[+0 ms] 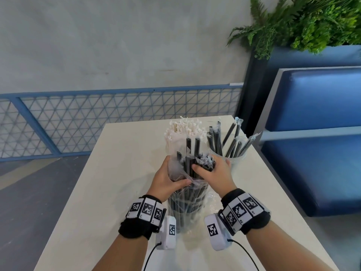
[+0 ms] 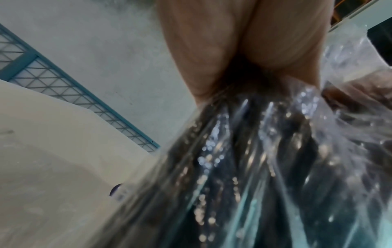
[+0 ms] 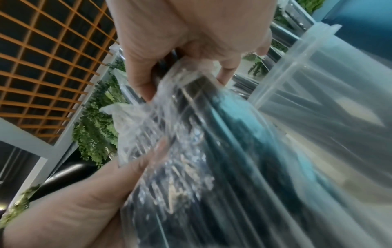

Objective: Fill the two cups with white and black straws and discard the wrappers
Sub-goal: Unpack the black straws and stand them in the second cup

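Note:
A clear plastic bag of black straws (image 1: 187, 204) stands upright on the cream table (image 1: 109, 173) between my wrists. My left hand (image 1: 168, 178) grips the bag's open mouth from the left. My right hand (image 1: 213, 171) grips a bunch of black straws (image 1: 192, 151) poking out of the bag top. In the right wrist view my right hand (image 3: 191, 55) curls over the straw bag (image 3: 212, 159). Behind stand white paper-wrapped straws (image 1: 183, 132), their cup hidden. At the right a clear cup (image 1: 236, 159) holds several black straws (image 1: 228, 141).
A blue padded bench (image 1: 316, 137) runs along the table's right side, with a green plant (image 1: 304, 24) above it. A blue mesh railing (image 1: 117, 118) and grey wall lie beyond the table's far edge.

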Action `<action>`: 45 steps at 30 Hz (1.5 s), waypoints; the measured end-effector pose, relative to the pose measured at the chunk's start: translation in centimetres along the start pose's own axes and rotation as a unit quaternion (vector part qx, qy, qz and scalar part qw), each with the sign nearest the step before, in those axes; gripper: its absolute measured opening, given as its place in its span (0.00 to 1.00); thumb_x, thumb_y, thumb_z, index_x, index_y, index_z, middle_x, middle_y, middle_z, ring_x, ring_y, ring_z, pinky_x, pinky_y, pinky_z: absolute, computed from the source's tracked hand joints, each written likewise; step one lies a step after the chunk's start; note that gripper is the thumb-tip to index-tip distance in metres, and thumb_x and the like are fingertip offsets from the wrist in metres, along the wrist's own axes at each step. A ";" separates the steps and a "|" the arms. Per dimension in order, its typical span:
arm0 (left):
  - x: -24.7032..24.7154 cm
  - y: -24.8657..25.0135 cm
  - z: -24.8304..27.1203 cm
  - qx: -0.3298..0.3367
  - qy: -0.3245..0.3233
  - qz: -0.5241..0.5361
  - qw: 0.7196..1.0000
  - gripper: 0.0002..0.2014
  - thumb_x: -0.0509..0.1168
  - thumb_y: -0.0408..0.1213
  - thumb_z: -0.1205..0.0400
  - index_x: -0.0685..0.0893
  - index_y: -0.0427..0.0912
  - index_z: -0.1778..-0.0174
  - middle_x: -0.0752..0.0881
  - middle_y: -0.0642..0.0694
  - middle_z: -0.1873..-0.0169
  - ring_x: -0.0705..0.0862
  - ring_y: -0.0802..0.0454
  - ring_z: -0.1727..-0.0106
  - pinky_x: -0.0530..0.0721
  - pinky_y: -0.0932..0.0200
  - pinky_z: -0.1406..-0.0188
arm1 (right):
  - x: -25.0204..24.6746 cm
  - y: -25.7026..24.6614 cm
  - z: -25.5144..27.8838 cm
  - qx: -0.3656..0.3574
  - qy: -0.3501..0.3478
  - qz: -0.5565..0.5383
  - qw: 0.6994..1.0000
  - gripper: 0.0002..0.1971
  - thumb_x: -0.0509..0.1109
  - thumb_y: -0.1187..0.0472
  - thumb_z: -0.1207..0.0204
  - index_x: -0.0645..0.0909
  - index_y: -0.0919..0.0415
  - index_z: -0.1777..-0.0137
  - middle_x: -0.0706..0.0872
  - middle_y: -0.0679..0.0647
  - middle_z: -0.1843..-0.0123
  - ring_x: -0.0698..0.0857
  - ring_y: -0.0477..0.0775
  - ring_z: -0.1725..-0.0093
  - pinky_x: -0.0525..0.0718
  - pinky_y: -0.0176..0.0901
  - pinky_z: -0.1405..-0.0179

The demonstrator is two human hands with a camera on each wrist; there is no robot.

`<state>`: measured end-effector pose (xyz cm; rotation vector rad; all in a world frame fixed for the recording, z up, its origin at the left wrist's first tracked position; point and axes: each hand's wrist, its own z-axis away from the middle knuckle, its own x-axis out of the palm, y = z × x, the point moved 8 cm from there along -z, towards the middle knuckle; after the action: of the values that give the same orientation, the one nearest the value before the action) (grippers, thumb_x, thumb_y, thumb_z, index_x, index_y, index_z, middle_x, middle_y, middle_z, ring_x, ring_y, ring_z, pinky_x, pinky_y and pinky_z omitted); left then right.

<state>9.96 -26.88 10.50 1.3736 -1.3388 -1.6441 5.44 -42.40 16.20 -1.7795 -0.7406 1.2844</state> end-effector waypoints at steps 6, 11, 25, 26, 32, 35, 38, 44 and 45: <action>0.1 -0.2 -0.3 -0.013 0.004 -0.014 1.000 0.51 0.81 0.47 0.38 0.61 0.45 0.21 0.74 0.48 0.27 0.72 0.54 0.26 0.70 0.54 0.25 | -0.7 -0.7 -0.8 -0.018 -0.011 -0.084 0.996 0.32 0.72 0.26 0.47 0.84 0.46 0.49 0.89 0.47 0.47 0.83 0.55 0.37 0.70 0.66 0.28; -0.2 0.3 0.0 0.011 0.015 0.004 1.000 0.39 0.80 0.37 0.35 0.70 0.51 0.29 0.81 0.52 0.37 0.79 0.67 0.37 0.75 0.72 0.40 | -1.0 -2.9 -0.6 -0.036 -0.067 -0.159 0.984 0.13 0.78 0.62 0.32 0.84 0.56 0.47 0.90 0.49 0.52 0.88 0.43 0.51 0.84 0.36 0.49; 0.3 1.7 0.4 0.046 0.004 0.020 0.999 0.30 0.79 0.30 0.33 0.72 0.61 0.45 0.81 0.62 0.50 0.80 0.83 0.55 0.74 0.85 0.58 | -3.2 -3.1 -1.5 -0.025 0.073 -0.214 0.974 0.13 0.81 0.61 0.37 0.82 0.55 0.54 0.88 0.49 0.58 0.88 0.47 0.53 0.85 0.45 0.49; 0.3 1.8 0.4 0.046 0.002 0.021 0.999 0.30 0.78 0.30 0.33 0.71 0.62 0.48 0.81 0.62 0.51 0.80 0.83 0.56 0.74 0.85 0.59 | -3.9 -3.7 -1.7 -0.034 0.082 -0.234 0.968 0.13 0.80 0.64 0.36 0.82 0.57 0.53 0.88 0.50 0.58 0.88 0.49 0.54 0.86 0.45 0.49; 0.5 1.5 0.2 0.035 0.011 0.033 0.999 0.30 0.80 0.32 0.34 0.73 0.65 0.47 0.83 0.59 0.48 0.83 0.72 0.51 0.77 0.80 0.56 | -5.1 -3.7 -2.8 -0.033 0.092 -0.310 0.946 0.18 0.79 0.67 0.35 0.77 0.55 0.49 0.86 0.50 0.54 0.86 0.52 0.50 0.86 0.48 0.46; 0.7 1.7 0.2 0.038 0.015 0.040 0.998 0.29 0.79 0.30 0.34 0.74 0.62 0.47 0.84 0.58 0.48 0.83 0.71 0.51 0.78 0.80 0.58 | -3.8 -3.2 -1.8 -0.046 0.060 -0.260 0.963 0.22 0.81 0.67 0.38 0.77 0.57 0.47 0.88 0.52 0.51 0.88 0.52 0.48 0.86 0.47 0.44; 1.0 2.0 0.1 0.045 0.010 0.049 0.998 0.28 0.78 0.29 0.33 0.74 0.63 0.48 0.83 0.59 0.50 0.82 0.76 0.56 0.78 0.80 0.61 | -2.0 -2.1 -0.9 -0.023 0.043 -0.216 0.975 0.20 0.82 0.66 0.39 0.79 0.52 0.51 0.89 0.49 0.53 0.88 0.46 0.51 0.87 0.46 0.44; 0.7 1.6 -0.1 0.037 0.011 0.049 0.998 0.30 0.79 0.31 0.35 0.75 0.62 0.46 0.85 0.55 0.48 0.84 0.69 0.51 0.80 0.76 0.57 | -3.2 -1.5 -2.0 0.003 0.103 -0.219 0.970 0.17 0.79 0.63 0.36 0.83 0.65 0.47 0.90 0.56 0.52 0.88 0.52 0.50 0.87 0.52 0.45; 0.7 1.4 -0.2 0.033 0.008 0.046 0.998 0.30 0.80 0.31 0.35 0.74 0.61 0.45 0.84 0.56 0.48 0.84 0.70 0.51 0.79 0.77 0.57 | -3.9 -1.6 -2.3 0.010 0.117 -0.238 0.964 0.16 0.79 0.63 0.35 0.82 0.65 0.48 0.89 0.56 0.53 0.88 0.54 0.51 0.87 0.53 0.45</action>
<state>9.76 -27.99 11.64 1.3388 -1.4370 -1.5372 6.44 -45.40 19.82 -1.5724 -0.9426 0.7449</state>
